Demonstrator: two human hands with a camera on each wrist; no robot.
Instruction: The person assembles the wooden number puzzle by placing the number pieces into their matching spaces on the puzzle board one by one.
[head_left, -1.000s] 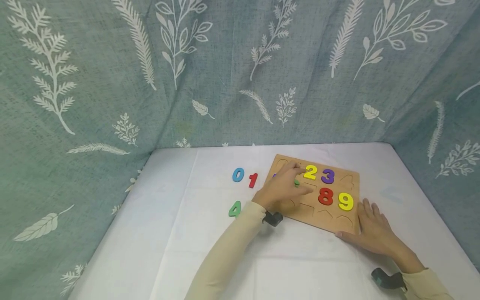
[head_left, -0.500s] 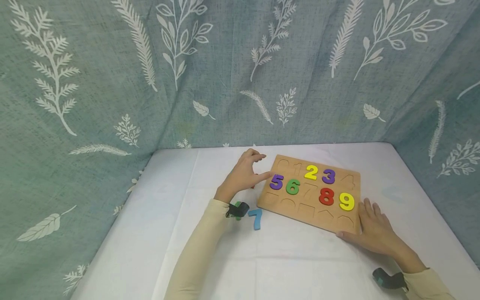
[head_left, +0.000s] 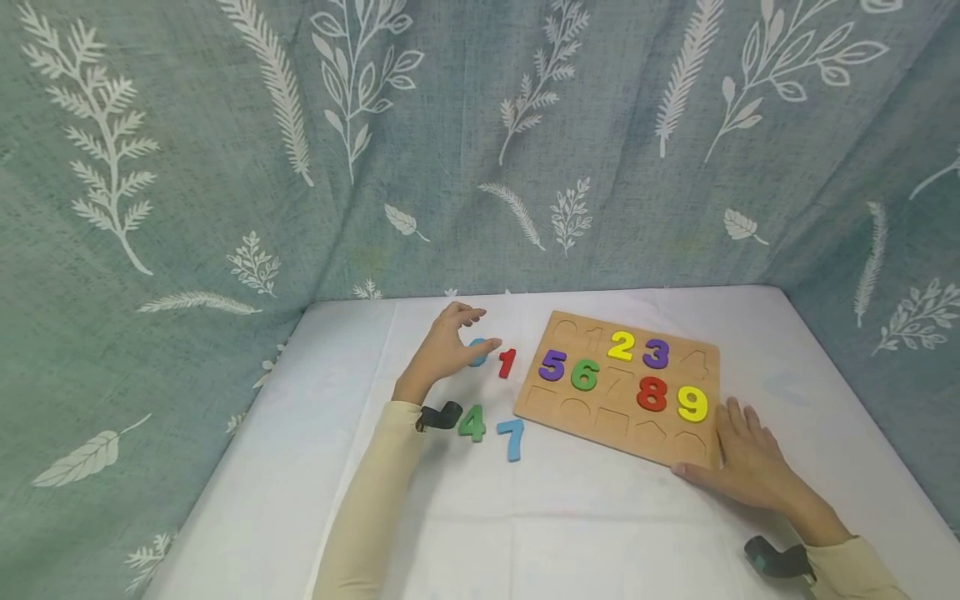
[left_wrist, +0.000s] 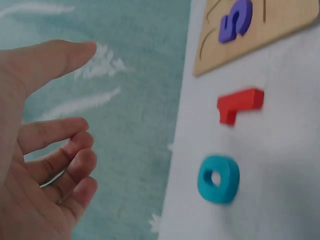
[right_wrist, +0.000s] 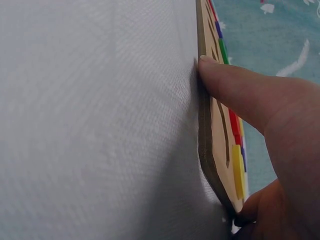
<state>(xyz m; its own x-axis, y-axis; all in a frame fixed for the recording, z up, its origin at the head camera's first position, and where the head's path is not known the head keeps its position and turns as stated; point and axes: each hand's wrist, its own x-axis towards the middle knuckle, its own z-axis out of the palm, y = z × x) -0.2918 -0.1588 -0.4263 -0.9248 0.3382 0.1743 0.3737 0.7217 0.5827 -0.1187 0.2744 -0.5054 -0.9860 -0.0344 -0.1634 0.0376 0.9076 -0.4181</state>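
Note:
My left hand (head_left: pixel 442 343) hovers with nothing in it, thumb and fingers spread apart, over the blue number 0 (left_wrist: pixel 219 179), partly hidden by the thumb in the head view. Just right of it lies the red number 1 (head_left: pixel 507 363). Nearer me are the green number 4 (head_left: pixel 472 423) and the blue number 7 (head_left: pixel 513 439). A wooden puzzle board (head_left: pixel 630 433) holds a purple 5 (head_left: pixel 552 365), green 6 (head_left: pixel 585 375), yellow 2 (head_left: pixel 621 345), purple 3 (head_left: pixel 656 353), red 8 (head_left: pixel 652 393) and yellow 9 (head_left: pixel 692 403). My right hand (head_left: pixel 750 458) rests at the board's near right corner, thumb along its front edge.
A white cloth (head_left: pixel 600 533) covers the table. Patterned green-blue fabric (head_left: pixel 450 150) hangs behind it and at both sides. Each wrist wears a dark camera, such as the left wrist camera (head_left: pixel 441 415). Bare outlined recesses show in the board's top, middle and front rows.
My left hand has moved left off the board, past the red 1, to the blue 0. This uncovers the 5, 6, 7 and 4. My right hand stays at the board's corner.

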